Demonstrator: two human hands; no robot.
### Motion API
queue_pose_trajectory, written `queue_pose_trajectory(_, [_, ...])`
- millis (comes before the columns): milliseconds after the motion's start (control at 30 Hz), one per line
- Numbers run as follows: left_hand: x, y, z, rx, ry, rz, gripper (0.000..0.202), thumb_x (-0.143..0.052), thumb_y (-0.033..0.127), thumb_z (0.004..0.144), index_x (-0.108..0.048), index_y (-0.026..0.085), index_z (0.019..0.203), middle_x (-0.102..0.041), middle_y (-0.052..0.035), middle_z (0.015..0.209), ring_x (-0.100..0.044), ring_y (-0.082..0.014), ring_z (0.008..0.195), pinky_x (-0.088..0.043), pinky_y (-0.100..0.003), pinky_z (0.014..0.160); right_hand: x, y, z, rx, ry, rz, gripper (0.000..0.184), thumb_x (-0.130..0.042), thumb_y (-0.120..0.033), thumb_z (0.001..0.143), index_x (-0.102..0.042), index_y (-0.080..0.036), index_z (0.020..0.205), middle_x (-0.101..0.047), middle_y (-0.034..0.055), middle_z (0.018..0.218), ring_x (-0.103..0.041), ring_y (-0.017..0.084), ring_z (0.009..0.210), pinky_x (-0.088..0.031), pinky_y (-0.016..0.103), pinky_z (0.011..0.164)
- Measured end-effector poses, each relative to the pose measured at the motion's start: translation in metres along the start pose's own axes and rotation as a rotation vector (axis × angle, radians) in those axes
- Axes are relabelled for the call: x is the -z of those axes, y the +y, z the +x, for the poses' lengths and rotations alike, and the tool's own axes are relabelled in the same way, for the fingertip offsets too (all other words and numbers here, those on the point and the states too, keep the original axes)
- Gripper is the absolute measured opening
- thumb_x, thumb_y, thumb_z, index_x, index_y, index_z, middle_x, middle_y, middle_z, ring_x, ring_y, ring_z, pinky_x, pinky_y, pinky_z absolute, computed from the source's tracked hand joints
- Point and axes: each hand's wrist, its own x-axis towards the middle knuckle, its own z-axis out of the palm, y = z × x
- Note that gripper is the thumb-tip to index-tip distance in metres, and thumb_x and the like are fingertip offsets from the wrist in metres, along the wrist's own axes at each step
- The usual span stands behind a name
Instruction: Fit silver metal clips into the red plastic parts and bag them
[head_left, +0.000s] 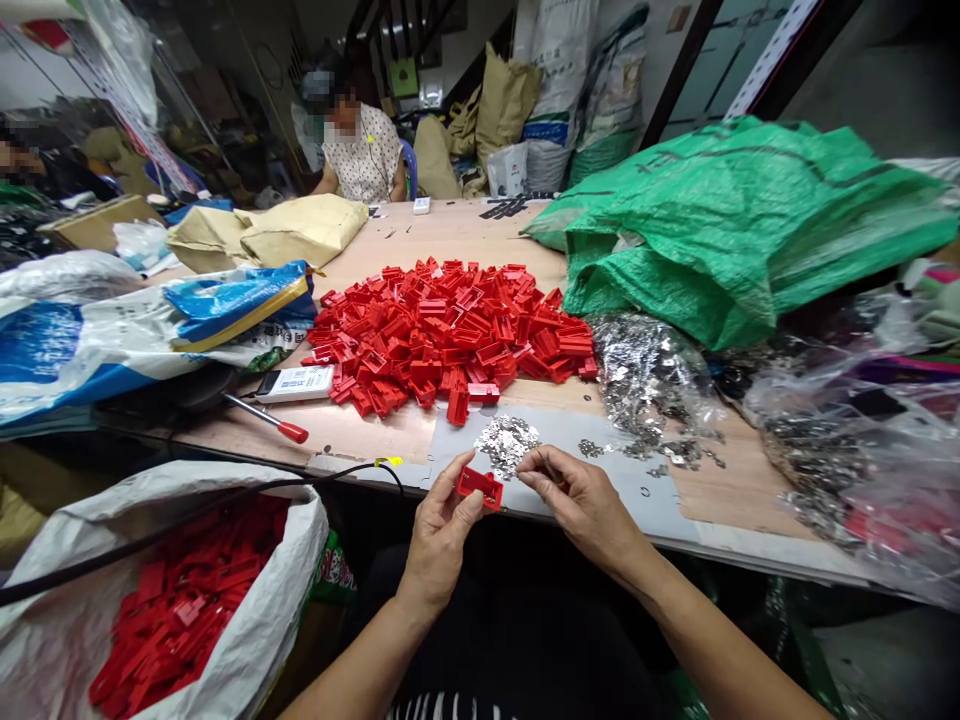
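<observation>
Left hand (441,530) has its grip on a red clip (480,487), held by the edges; light, stiff plastic, likely. Right hand (577,495): grip narrow, contents unclear.

The green woven sack (742,220) sprawls over the far right of my table (450,235). Just below it lie clear plastic bags (847,450) (crinkled, hard to see into). Well left of it sit a tan bag (300,228), a blue-and-white sack (150,330), a red-handled screwdriver (266,418) and a white labelled device (296,383). Beyond it to the left, a person in a dotted top (364,150) sits.
</observation>
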Motion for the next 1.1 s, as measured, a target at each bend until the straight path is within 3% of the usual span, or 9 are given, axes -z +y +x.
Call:
queue_pose_trajectory(100, [-0.004,0.003,0.002,-0.001,-0.025,-0.006,0.045,-0.064,0.029,0.085,-0.056,0.028,0.129,-0.068,-0.0016,0.106,-0.064,-0.0149,0.092,-0.051,-0.029,0.088,-0.005,-0.009,-0.001,-0.005,-0.053,0.091,0.013,-0.050,-0.027,0.093,-0.058,-0.021,0.084,-0.059,-0.0013,0.073,-0.053,0.013,0.064,-0.042,0.023,0.060])
queue_pose_trajectory(267, [-0.006,0.005,0.005,0.029,-0.051,-0.074,0.046,-0.063,0.030,0.086,-0.054,0.026,0.131,-0.069,-0.0006,0.095,-0.063,-0.0118,0.079,-0.051,-0.029,0.086,-0.008,-0.008,-0.001,0.069,-0.102,0.103,0.014,-0.051,-0.022,0.092,-0.058,-0.020,0.081,-0.061,0.0015,0.081,-0.057,0.015,0.075,-0.045,0.025,0.070])
queue_pose_trajectory(467, [-0.003,0.007,0.007,-0.005,-0.044,0.067,0.042,-0.064,0.032,0.084,-0.061,0.025,0.125,-0.066,-0.0047,0.118,-0.060,-0.0201,0.108,-0.044,-0.034,0.100,0.000,-0.005,-0.004,0.149,-0.232,0.059,0.014,-0.050,-0.021,0.093,-0.063,-0.023,0.089,-0.064,0.0036,0.087,-0.060,0.017,0.081,-0.049,0.028,0.076])
queue_pose_trajectory(567, [-0.003,0.008,0.007,-0.034,-0.074,0.150,0.040,-0.064,0.032,0.084,-0.062,0.025,0.123,-0.066,-0.0041,0.121,-0.058,-0.0208,0.112,-0.041,-0.034,0.103,0.001,-0.005,-0.004,0.156,-0.257,0.049,0.016,-0.048,-0.020,0.093,-0.063,-0.023,0.090,-0.065,0.0037,0.090,-0.061,0.016,0.083,-0.050,0.028,0.077])
queue_pose_trajectory(700, [-0.003,0.009,0.007,-0.056,-0.078,0.167,0.039,-0.064,0.031,0.084,-0.062,0.024,0.122,-0.067,-0.0046,0.116,-0.060,-0.0205,0.108,-0.044,-0.034,0.099,-0.002,-0.003,-0.005,0.076,-0.231,0.097,0.010,-0.055,-0.022,0.090,-0.061,-0.023,0.097,-0.066,0.0021,0.091,-0.061,0.016,0.081,-0.050,0.026,0.075])
queue_pose_trajectory(800, [-0.002,0.008,0.008,-0.064,-0.081,0.163,0.038,-0.066,0.028,0.082,-0.062,0.024,0.120,-0.066,-0.0043,0.115,-0.061,-0.0195,0.105,-0.047,-0.031,0.095,-0.002,0.000,-0.007,0.010,-0.181,0.104,0.016,-0.052,-0.028,0.091,-0.056,-0.024,0.107,-0.064,0.0008,0.087,-0.060,0.016,0.075,-0.050,0.026,0.070])
queue_pose_trajectory(900, [0.002,0.007,0.013,-0.092,-0.094,0.193,0.038,-0.069,0.024,0.079,-0.060,0.023,0.116,-0.065,-0.0029,0.108,-0.062,-0.0166,0.096,-0.050,-0.028,0.087,0.001,0.005,-0.008,0.019,-0.145,0.036,0.022,-0.043,-0.031,0.096,-0.055,-0.024,0.113,-0.063,0.0042,0.098,-0.060,0.019,0.091,-0.050,0.031,0.082])
queue_pose_trajectory(967, [0.005,0.006,0.017,-0.145,-0.100,0.266,0.035,-0.069,0.023,0.078,-0.059,0.022,0.112,-0.065,-0.0030,0.106,-0.062,-0.0162,0.093,-0.050,-0.028,0.085,0.002,0.009,-0.008,0.056,-0.145,-0.047,0.026,-0.040,-0.029,0.097,-0.057,-0.025,0.117,-0.061,0.0060,0.105,-0.059,0.019,0.098,-0.049,0.032,0.087])
queue_pose_trajectory(1100, [0.011,0.006,0.024,-0.270,-0.097,0.530,0.029,-0.066,0.021,0.080,-0.058,0.021,0.108,-0.065,-0.0033,0.099,-0.062,-0.0163,0.086,-0.049,-0.028,0.081,-0.001,0.014,-0.007,0.087,-0.135,-0.167,0.029,-0.042,-0.025,0.095,-0.061,-0.025,0.117,-0.060,0.0061,0.091,-0.061,0.019,0.085,-0.051,0.031,0.077])
